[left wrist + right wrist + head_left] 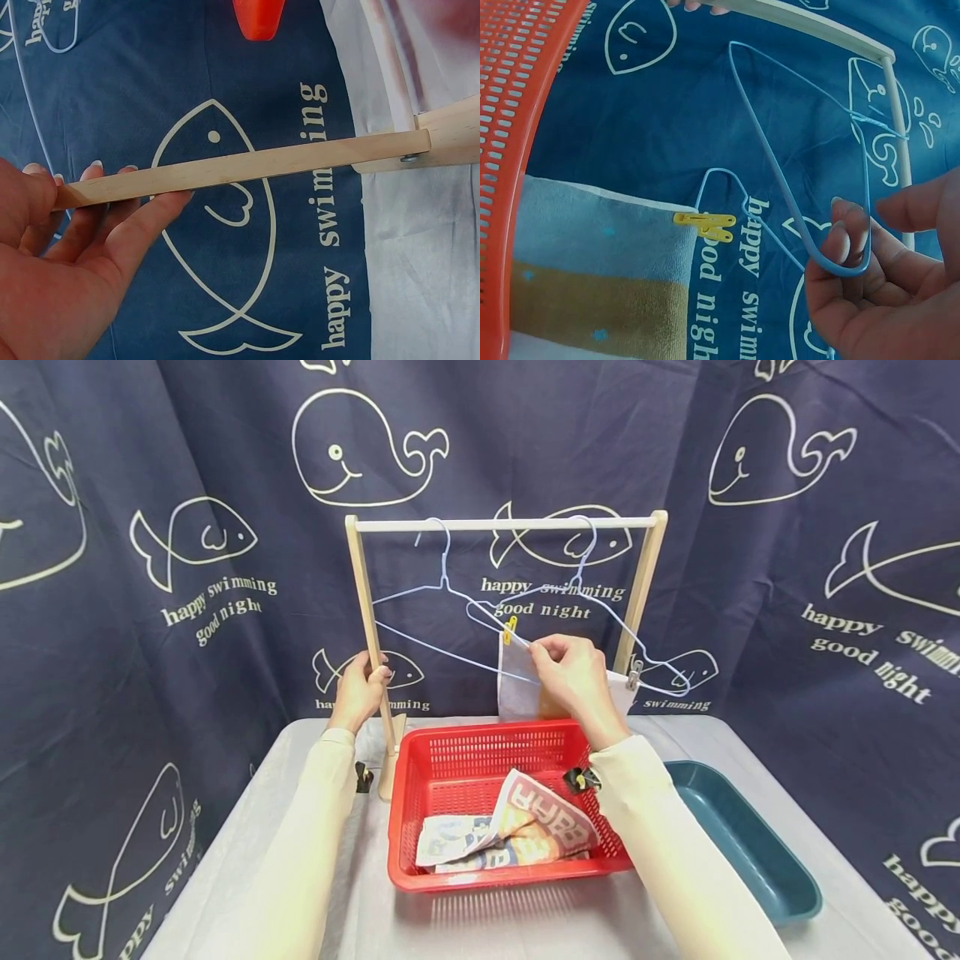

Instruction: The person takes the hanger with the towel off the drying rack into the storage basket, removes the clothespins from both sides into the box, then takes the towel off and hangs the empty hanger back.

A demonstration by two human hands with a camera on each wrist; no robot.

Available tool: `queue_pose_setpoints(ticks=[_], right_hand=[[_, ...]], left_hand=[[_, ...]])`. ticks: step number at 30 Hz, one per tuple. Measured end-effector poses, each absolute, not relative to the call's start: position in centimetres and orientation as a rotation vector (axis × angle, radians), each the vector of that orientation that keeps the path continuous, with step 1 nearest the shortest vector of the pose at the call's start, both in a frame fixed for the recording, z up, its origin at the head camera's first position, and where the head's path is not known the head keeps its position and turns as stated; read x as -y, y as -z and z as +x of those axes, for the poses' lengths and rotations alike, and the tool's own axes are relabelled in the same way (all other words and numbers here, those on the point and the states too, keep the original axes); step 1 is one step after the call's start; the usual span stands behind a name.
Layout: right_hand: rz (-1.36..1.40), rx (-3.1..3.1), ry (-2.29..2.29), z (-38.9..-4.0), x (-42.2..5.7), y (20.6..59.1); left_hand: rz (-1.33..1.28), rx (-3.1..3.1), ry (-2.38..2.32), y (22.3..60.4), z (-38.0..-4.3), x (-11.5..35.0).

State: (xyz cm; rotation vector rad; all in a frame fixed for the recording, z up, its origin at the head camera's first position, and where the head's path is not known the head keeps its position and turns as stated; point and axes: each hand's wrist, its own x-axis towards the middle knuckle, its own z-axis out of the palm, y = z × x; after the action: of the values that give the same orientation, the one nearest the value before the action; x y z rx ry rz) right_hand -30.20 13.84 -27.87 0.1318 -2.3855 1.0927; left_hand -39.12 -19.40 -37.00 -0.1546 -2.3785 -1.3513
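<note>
My left hand [358, 693] grips the left post [247, 163] of a wooden rack, whose white bar [510, 525] bears two blue wire hangers. The right hand [573, 681] holds the lower right end of the left-hand hanger [763, 142], fingers curled round its wire. That hanger is bare. From the right-hand hanger [577, 578] hangs a towel [600, 247] with grey, brown and white bands. A yellow clothespin [510, 630] fixes its left corner and a silvery clip [634, 674] its right. My right hand hides part of this towel in the head view.
In front of the rack stands a red perforated basket [517, 883] with printed cloth [540, 818] inside. A teal tray [735, 827] lies to the right on the light-covered table [247, 843]. Behind hangs a dark blue curtain [510, 435] with whale prints.
</note>
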Motion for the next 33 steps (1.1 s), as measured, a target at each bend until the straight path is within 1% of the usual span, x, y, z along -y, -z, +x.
queue_pose_setpoints(ticks=[18, 25, 33], right_hand=[[0.134, 2.352, -1.074, -30.1, -15.2, 27.8], [0.128, 2.302, -1.011, -30.2, -16.8, 26.7], [0.057, 2.278, -0.948, -30.1, -19.3, 25.7]], left_hand=[[-0.135, 2.388, 1.36, 37.2, -39.0, 19.5], [-0.138, 2.383, 1.378, 37.0, -39.0, 19.4], [-0.123, 2.385, 1.372, 36.8, -38.9, 19.2]])
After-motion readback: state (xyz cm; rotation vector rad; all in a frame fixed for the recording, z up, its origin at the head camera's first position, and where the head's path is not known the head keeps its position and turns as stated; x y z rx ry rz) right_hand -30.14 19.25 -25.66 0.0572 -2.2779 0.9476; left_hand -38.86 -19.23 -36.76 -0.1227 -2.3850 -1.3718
